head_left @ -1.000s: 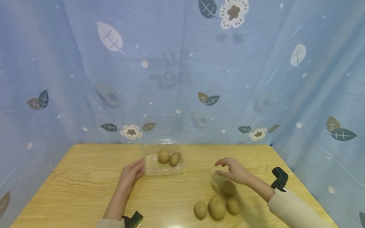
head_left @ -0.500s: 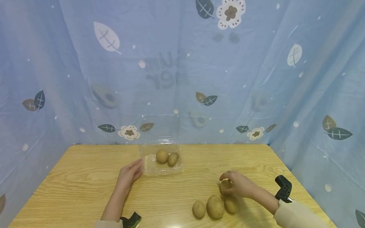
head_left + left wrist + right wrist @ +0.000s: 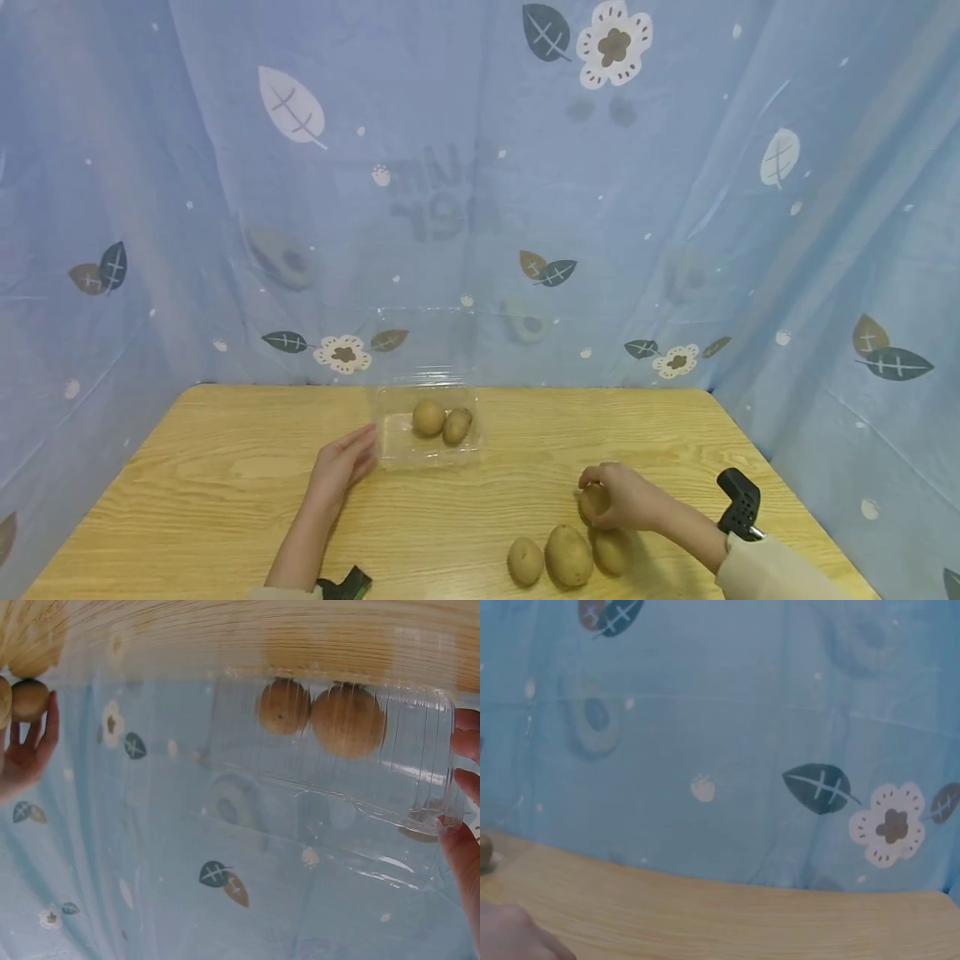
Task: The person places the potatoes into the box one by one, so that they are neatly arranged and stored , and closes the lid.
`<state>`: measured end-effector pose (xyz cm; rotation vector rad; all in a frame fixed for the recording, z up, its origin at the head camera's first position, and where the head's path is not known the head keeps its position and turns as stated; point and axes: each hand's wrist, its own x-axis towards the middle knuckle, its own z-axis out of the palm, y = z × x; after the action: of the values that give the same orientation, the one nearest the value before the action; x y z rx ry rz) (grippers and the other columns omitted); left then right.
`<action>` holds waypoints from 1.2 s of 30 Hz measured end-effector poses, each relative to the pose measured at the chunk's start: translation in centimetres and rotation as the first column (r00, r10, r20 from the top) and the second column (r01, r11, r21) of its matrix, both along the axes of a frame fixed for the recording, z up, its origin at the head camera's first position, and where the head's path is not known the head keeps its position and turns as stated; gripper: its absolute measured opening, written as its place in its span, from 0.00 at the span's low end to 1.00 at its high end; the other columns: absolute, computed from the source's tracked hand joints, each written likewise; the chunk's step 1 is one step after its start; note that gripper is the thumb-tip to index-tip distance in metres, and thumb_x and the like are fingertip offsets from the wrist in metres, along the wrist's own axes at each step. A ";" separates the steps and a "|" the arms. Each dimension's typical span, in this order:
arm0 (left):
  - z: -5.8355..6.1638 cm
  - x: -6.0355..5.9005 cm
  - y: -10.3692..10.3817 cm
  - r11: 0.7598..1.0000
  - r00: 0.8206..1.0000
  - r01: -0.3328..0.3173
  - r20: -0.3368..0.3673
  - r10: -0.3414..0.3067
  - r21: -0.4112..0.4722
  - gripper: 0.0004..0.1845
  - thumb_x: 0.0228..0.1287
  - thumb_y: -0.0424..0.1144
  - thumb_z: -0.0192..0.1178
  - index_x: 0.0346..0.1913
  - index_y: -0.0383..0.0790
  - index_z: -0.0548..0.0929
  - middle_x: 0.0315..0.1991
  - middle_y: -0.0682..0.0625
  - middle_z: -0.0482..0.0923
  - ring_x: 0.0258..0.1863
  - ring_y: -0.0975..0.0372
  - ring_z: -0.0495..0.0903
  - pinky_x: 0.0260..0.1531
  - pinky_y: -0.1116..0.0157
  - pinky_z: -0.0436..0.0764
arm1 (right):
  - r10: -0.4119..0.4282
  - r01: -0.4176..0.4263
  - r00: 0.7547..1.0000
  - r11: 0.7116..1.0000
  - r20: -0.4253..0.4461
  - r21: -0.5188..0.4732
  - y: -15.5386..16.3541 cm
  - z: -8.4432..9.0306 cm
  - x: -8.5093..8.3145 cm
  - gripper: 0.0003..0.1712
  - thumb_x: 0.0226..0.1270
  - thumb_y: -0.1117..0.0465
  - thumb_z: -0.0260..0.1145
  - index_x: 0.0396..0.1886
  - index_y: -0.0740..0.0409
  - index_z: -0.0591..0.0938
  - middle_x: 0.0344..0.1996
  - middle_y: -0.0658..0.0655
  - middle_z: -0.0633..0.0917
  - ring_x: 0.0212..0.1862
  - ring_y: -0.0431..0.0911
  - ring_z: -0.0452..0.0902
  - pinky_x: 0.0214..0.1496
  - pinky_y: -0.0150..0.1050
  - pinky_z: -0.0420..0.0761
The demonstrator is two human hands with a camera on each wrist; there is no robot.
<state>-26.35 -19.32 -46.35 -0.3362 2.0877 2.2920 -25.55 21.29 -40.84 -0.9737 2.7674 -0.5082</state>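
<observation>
Since before, right hand (image 3: pixel 626 504) grips potato (image 3: pixel 595 502); wrist view misses it.

right hand (image 3: pixel 626 504) gripping a potato (image 3: pixel 593 501), left hand (image 3: pixel 341 463) touching clear tray (image 3: pixel 390 425), wooden table (image 3: pixel 225 475)

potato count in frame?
6. Two in the clear container at the table's far side: and. One gripped in the right hand. Three loose at the near edge. None appear hidden.
</observation>
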 end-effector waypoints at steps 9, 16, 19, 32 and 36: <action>0.0 0.0 0.1 1.000 1.000 0.000 -0.001 0.000 0.021 0.27 0.65 0.43 0.53 0.63 0.31 0.65 0.64 0.38 0.61 0.59 0.51 0.67 0.48 0.74 0.78 | -0.070 0.070 0.998 0.998 -0.004 0.006 -0.8 -0.6 0.2 0.24 0.37 0.62 0.75 0.37 0.59 0.78 0.33 0.53 0.76 0.33 0.43 0.69 0.27 0.32 0.71; -0.3 -0.1 0.0 1.000 1.000 0.007 -0.003 -0.007 0.027 0.25 0.67 0.41 0.50 0.63 0.31 0.65 0.65 0.37 0.61 0.60 0.50 0.66 0.47 0.74 0.78 | -0.068 0.066 0.997 0.997 -0.043 -0.047 -1.8 -0.6 -1.0 0.24 0.38 0.64 0.73 0.40 0.65 0.78 0.34 0.58 0.79 0.35 0.48 0.74 0.29 0.34 0.77; -0.4 -0.2 -0.1 1.000 1.000 0.005 -0.002 -0.005 0.031 0.25 0.66 0.41 0.51 0.63 0.32 0.65 0.64 0.37 0.61 0.60 0.50 0.66 0.47 0.74 0.78 | -0.071 0.066 0.995 0.995 -0.070 -0.076 -2.8 0.1 -1.5 0.25 0.40 0.64 0.73 0.42 0.67 0.79 0.37 0.59 0.81 0.37 0.51 0.76 0.31 0.35 0.78; -0.4 -0.2 0.0 1.000 1.000 -0.012 -0.015 0.012 0.018 0.27 0.65 0.44 0.53 0.62 0.31 0.67 0.64 0.37 0.62 0.59 0.50 0.67 0.47 0.73 0.78 | -0.078 0.051 0.984 0.985 -0.161 -0.168 -10.3 3.2 -4.0 0.26 0.41 0.62 0.72 0.45 0.64 0.79 0.39 0.56 0.83 0.36 0.45 0.76 0.33 0.33 0.77; -0.5 -0.2 0.1 1.000 1.000 -0.020 -0.008 0.020 0.020 0.26 0.65 0.43 0.53 0.62 0.32 0.67 0.64 0.39 0.63 0.58 0.51 0.68 0.47 0.73 0.78 | -0.030 0.001 0.985 0.985 -0.169 -0.171 -13.2 4.3 -4.9 0.27 0.41 0.62 0.72 0.46 0.64 0.78 0.42 0.57 0.83 0.41 0.47 0.77 0.39 0.37 0.78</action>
<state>-26.53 -19.21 -46.82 -0.3490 2.0727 2.3278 -30.43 8.06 -36.49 -1.0801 2.9240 -0.7050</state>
